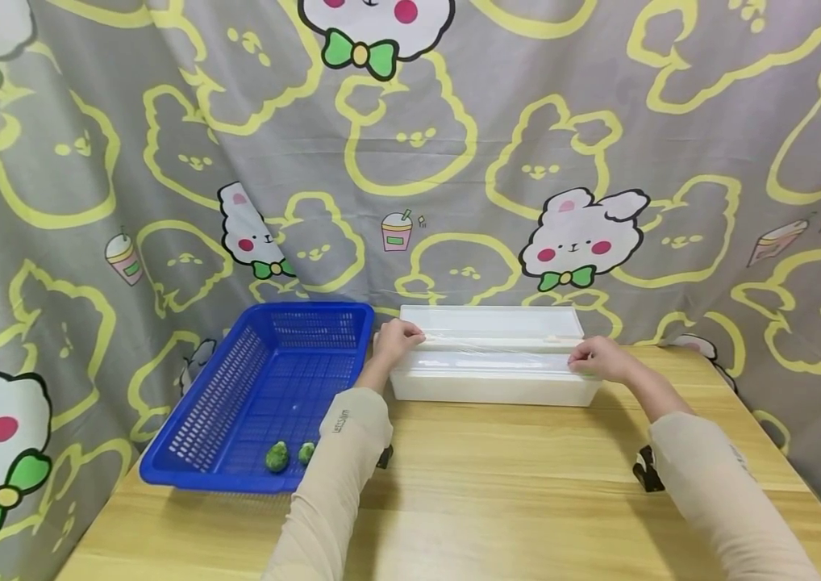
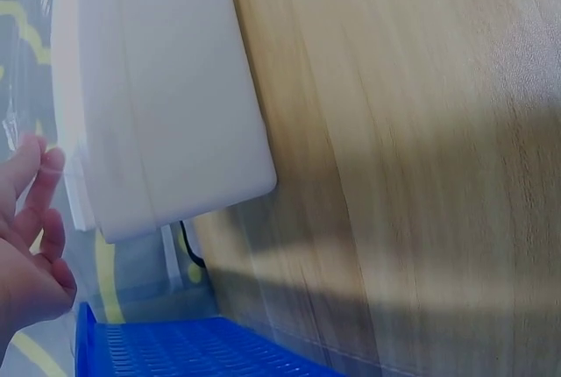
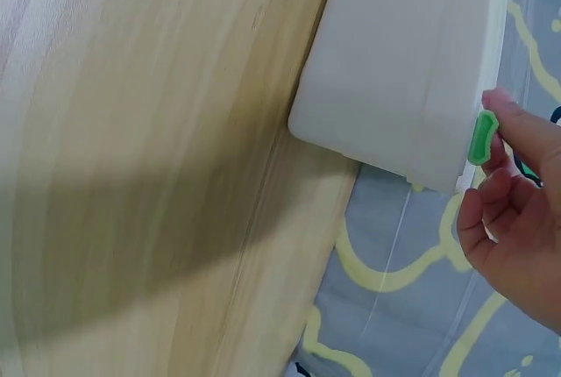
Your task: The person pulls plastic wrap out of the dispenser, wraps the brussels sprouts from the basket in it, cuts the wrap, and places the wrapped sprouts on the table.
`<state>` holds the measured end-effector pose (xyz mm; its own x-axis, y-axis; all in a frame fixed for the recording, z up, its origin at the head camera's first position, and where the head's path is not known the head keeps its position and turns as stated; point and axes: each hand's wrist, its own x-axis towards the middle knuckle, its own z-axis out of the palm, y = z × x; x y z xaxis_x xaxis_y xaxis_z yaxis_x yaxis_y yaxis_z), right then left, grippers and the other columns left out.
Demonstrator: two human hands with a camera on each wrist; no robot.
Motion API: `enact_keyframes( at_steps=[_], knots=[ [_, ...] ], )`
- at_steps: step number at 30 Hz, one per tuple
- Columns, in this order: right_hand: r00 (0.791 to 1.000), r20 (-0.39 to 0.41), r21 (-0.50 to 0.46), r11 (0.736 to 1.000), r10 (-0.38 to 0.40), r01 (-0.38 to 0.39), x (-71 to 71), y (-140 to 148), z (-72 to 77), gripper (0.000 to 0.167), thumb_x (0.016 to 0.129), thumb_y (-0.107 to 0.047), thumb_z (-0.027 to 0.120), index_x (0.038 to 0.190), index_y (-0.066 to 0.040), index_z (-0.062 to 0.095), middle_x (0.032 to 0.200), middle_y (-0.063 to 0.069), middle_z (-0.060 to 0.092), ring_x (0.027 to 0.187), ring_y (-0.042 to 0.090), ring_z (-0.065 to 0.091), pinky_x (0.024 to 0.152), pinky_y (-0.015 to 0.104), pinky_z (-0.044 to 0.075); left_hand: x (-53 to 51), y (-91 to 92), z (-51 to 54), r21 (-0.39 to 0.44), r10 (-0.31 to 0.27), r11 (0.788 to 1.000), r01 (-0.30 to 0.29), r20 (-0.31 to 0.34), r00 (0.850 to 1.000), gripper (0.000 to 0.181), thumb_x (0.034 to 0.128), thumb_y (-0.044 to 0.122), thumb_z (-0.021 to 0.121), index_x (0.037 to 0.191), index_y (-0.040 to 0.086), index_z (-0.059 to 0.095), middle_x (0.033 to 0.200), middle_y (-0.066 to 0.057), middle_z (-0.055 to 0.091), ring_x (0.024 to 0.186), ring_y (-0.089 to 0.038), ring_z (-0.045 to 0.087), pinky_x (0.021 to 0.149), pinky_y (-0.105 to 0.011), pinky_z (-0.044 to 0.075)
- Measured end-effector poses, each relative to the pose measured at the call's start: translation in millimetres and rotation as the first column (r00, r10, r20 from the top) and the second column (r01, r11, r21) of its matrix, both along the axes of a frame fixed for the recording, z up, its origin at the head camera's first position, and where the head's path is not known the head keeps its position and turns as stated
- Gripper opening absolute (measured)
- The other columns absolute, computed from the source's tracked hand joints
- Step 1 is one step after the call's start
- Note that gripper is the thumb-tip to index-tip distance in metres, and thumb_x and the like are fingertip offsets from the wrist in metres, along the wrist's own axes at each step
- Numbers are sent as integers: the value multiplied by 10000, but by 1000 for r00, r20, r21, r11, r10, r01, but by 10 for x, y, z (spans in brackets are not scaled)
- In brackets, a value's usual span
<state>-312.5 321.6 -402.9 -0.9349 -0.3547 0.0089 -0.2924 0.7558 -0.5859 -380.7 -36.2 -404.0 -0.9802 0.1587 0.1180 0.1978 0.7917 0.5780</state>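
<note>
Head view, I watch the left hand (image 1: 394, 343) pinching clear film (image 1: 479, 352), right hand (image 1: 601, 359) pinching a green tab (image 3: 483, 138), at a white box (image 1: 493, 390).

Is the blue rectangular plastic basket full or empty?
Neither: the basket holds at least two round green vegetables; most of its visible floor is bare.

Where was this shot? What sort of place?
Probably a makeshift filming or work corner, though the room beyond is hidden: a cartoon-print curtain hangs around a wood-grain table, which bears a blue basket and a long white box.
</note>
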Motion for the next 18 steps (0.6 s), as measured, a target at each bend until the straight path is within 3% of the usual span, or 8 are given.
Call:
enact_keyframes(
  at_steps=[3,8,15,18],
  knots=[
    [1000,-11,3,1000,-27,27,-13,9,5,107,859,-19,578,829,73,624,784,115,609,709,148,481,616,291,425,-13,-15,5,-6,-8,1000,9,3,1000,148,846,232,646,918,132,729,921,-2,700,956,-195,606,896,-395,389],
    [989,-95,28,993,-110,113,-47,-4,-21,130,879,-40,558,831,66,616,749,105,577,684,179,468,613,312,402,-34,-30,-5,-27,-14,1000,14,6,1000,128,849,193,643,923,136,731,919,5,702,958,-182,608,886,-360,407],
    [946,-208,92,958,-247,270,-69,-58,-88,138,899,-97,540,906,16,620,879,176,586,796,296,519,701,456,417,-50,-9,-36,-136,16,990,-24,-60,998,101,832,228,666,871,173,741,893,36,696,898,-164,613,820,-339,442],
    [933,-231,119,944,-276,309,-61,-57,-118,145,919,-134,510,931,-20,600,919,186,594,779,306,522,653,456,409,-55,8,-24,-177,25,983,-41,-89,996,93,824,245,673,854,190,741,916,19,686,910,-184,603,791,-344,447]
  ],
)
